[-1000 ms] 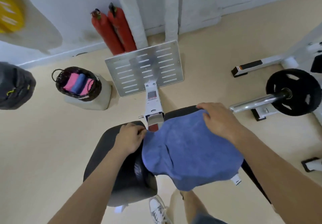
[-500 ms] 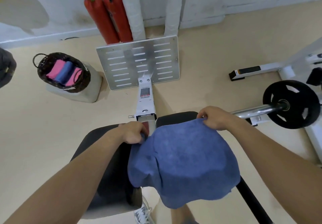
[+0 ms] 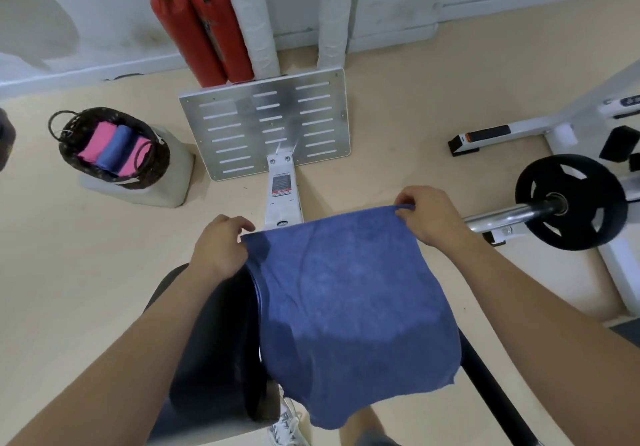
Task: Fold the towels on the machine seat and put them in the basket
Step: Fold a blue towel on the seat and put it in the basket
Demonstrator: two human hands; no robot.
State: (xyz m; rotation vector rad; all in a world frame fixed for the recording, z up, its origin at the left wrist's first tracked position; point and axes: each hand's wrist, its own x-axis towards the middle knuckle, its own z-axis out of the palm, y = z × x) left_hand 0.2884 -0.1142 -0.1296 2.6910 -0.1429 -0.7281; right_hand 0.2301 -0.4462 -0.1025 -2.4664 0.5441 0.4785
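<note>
A blue towel (image 3: 346,307) hangs spread out in front of me, over the black machine seat (image 3: 214,334). My left hand (image 3: 218,248) pinches its far left corner. My right hand (image 3: 429,217) pinches its far right corner, and the far edge is stretched between the two. The towel's near end droops past the seat's edge. The dark wicker basket (image 3: 152,165) stands on a pale block at the left, holding rolled pink and blue towels (image 3: 114,147).
The machine's metal footplate (image 3: 266,126) stands ahead, with two red cylinders (image 3: 201,29) leaning on the wall behind it. A barbell with a black weight plate (image 3: 571,203) and a white frame lie to the right. My shoe (image 3: 284,425) shows below.
Both hands have lifted the towel's far edge off the seat and pulled it taut and further forward. The view has tilted and the basket now appears lower in the frame.
</note>
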